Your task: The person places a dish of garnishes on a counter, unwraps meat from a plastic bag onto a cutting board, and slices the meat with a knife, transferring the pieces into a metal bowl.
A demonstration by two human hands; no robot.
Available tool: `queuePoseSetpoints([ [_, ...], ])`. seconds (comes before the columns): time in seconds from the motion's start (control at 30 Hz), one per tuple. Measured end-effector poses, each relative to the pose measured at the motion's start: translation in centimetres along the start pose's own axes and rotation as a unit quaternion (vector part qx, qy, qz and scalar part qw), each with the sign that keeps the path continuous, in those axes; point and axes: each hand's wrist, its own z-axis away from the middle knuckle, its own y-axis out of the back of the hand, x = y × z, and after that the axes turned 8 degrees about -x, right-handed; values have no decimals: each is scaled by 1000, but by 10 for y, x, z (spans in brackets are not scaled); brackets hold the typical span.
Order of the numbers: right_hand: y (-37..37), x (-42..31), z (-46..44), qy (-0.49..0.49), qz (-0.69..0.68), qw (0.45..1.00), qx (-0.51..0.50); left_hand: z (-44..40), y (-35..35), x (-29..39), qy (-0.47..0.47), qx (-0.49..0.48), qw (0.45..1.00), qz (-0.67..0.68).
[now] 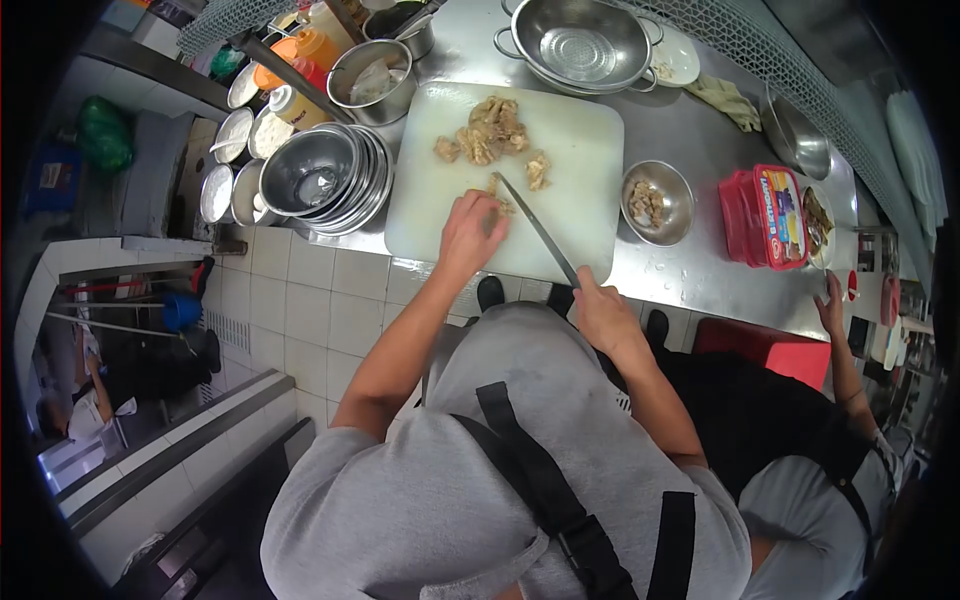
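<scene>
My right hand (606, 316) grips the handle of a long knife (540, 232), its blade slanting up and left across the white cutting board (425, 170). The fingers of my left hand (470, 230) are bent over a small piece of meat (504, 207) just left of the blade and partly hide it. Farther up the board lies a pile of pale brown cooked meat (493, 130), with one loose chunk (538, 170) near the knife tip. Right of the board, a small steel bowl (676, 222) contains chopped meat pieces.
Stacked steel bowls (375, 190) stand left of the board. Behind are a steel pot (372, 108) and a large colander (560, 65). On the right are a red plastic tub (742, 225) and another person's hand (831, 308) at the counter edge.
</scene>
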Motion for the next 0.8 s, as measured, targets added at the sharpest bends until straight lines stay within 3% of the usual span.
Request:
queuePoseSetpoints([
  [0.1,6,-3,-3,-9,32,999,21,3,-12,11,77,-2,997,-20],
  [0.2,16,-2,-7,-15,63,998,22,9,-7,1,94,-14,995,-41],
  [0.3,17,0,-9,-7,80,997,23,18,20,-4,73,-73,992,-70],
  [0.47,33,-23,-13,38,81,996,26,20,30,-7,107,-72,990,-52],
  [0.6,2,-16,-30,66,46,996,36,24,32,1,122,-73,990,-15],
  [0.67,-11,-8,-40,26,69,997,-24,27,35,4,126,-68,990,-14],
  [0.8,8,-19,-32,12,91,996,-18,34,37,6,128,-69,989,-5],
])
